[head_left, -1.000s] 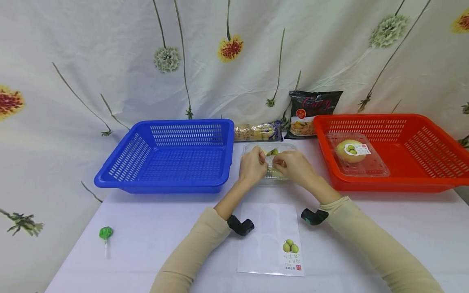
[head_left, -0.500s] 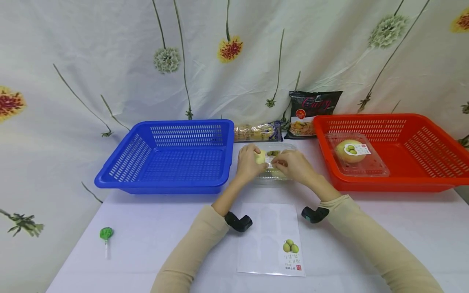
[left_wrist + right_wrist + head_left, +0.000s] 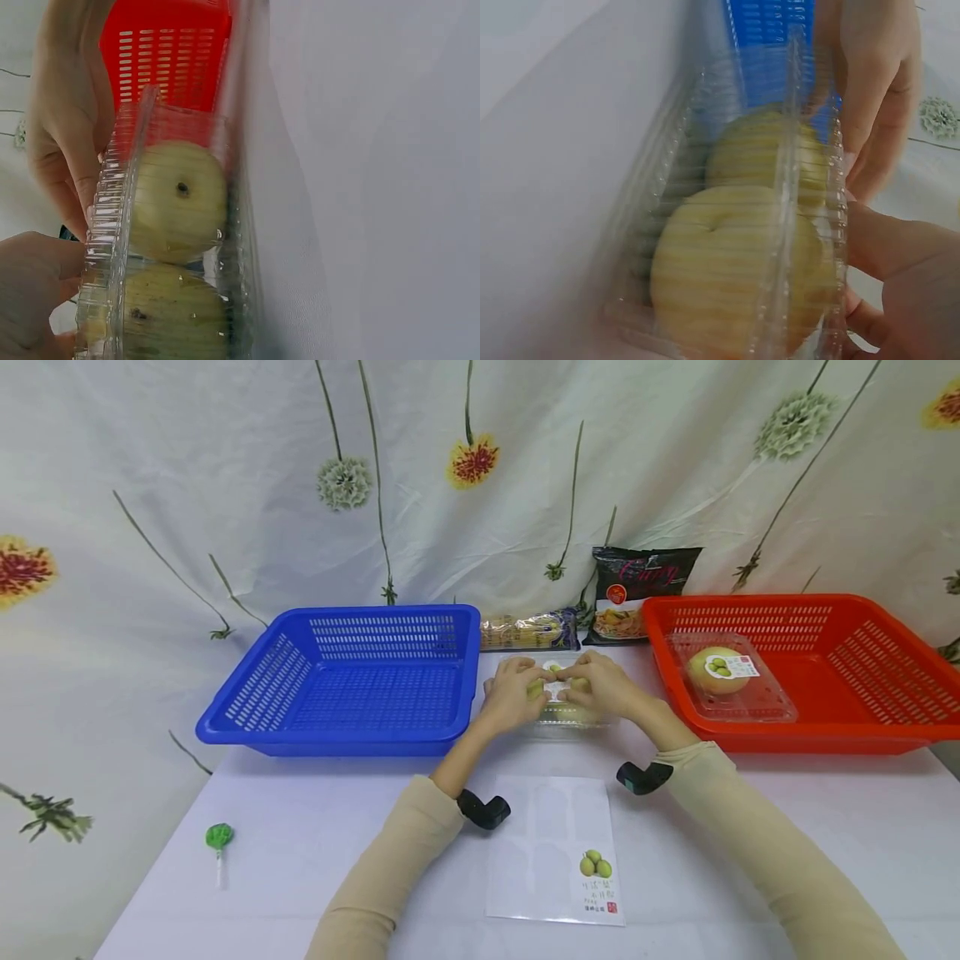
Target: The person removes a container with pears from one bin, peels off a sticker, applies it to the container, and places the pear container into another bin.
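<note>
Hands meet over a clear plastic clamshell box [image 3: 558, 714] of pears in my head view, on the white table [image 3: 750, 827] between a blue basket [image 3: 352, 681] and a red basket [image 3: 795, 668]. My left hand [image 3: 513, 693] and right hand [image 3: 603, 687] both rest on the lid, fingertips pressing a small pear sticker [image 3: 557, 681] flat on top; the fingers look lightly bent, pressing rather than clasping. Nearer me lies a sticker sheet [image 3: 555, 852], and a green lollipop [image 3: 218, 839] sits far to my left. A second boxed pear [image 3: 723, 672] lies inside the red basket; a noodle pack [image 3: 528, 629] and a dark curry packet [image 3: 637, 593] stand at the back. From my left wrist, the box [image 3: 169, 247] appears side-on with 2 yellow-green pears [image 3: 178, 199] inside and my right hand [image 3: 67, 127] laid across its lid. From my right wrist, the same box [image 3: 742, 240] and pears [image 3: 735, 277] fill the frame, my left hand [image 3: 870, 90] on the lid edge, blue basket [image 3: 769, 30] behind.
</note>
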Motion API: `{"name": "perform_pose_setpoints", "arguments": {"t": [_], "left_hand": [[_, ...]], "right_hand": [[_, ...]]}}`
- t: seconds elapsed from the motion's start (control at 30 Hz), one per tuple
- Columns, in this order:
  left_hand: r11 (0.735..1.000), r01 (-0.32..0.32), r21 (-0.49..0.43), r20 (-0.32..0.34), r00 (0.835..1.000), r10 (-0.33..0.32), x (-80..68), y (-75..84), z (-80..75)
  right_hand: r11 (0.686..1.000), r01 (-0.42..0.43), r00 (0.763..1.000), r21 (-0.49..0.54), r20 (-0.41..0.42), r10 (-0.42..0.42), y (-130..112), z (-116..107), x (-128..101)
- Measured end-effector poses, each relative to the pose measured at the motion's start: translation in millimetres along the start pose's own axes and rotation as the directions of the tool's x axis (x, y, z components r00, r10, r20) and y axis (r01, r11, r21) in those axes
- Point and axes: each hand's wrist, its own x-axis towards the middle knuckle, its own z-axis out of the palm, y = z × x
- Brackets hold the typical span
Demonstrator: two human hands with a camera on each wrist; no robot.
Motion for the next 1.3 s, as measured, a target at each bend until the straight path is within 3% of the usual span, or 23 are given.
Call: {"name": "perform_pose_setpoints", "arguments": {"t": [0.33, 0.53, 0.63, 0.97, 1.07, 1.17, 1.3], "left_hand": [[0.99, 0.062, 0.125, 0.055, 0.996, -0.069, 4.9, 5.8, 5.1], [0.991, 0.076, 0.111, 0.085, 0.993, -0.086, 8.7, 4.0, 6.4], [0.994, 0.076, 0.08, 0.08, 0.993, -0.083, 9.7, 0.9, 7.9], [0.989, 0.105, -0.1, -0.079, 0.99, -0.113, 0.5, -6.8, 16.2], [0.981, 0.136, -0.141, -0.135, 0.979, -0.155, -2.8, -2.5, 20.1], [0.971, 0.178, -0.16, -0.183, 0.961, -0.206, -5.5, 3.1, 22.8], [0.964, 0.237, -0.118, -0.259, 0.93, -0.26, -8.3, 9.5, 23.3]], "right_hand": [[1.0, 0.018, 0.999, -0.018, 0.051, -0.017, 3.4, -7.4, 3.9], [0.999, -0.039, 0.991, 0.008, 0.125, 0.037, 4.8, -11.1, 5.2], [0.998, -0.068, 0.991, -0.005, 0.112, 0.068, 4.5, -10.0, 3.3], [0.994, -0.096, 0.991, -0.051, -0.095, 0.091, -12.0, -4.3, -34.9], [0.993, -0.115, 0.991, 0.02, -0.062, 0.116, -19.7, -1.0, -51.4], [0.98, -0.129, 0.992, 0.154, 0.016, 0.128, -23.7, 7.0, -66.3], [0.913, -0.199, 0.98, 0.357, 0.074, 0.185, -22.2, 18.6, -77.5]]}}
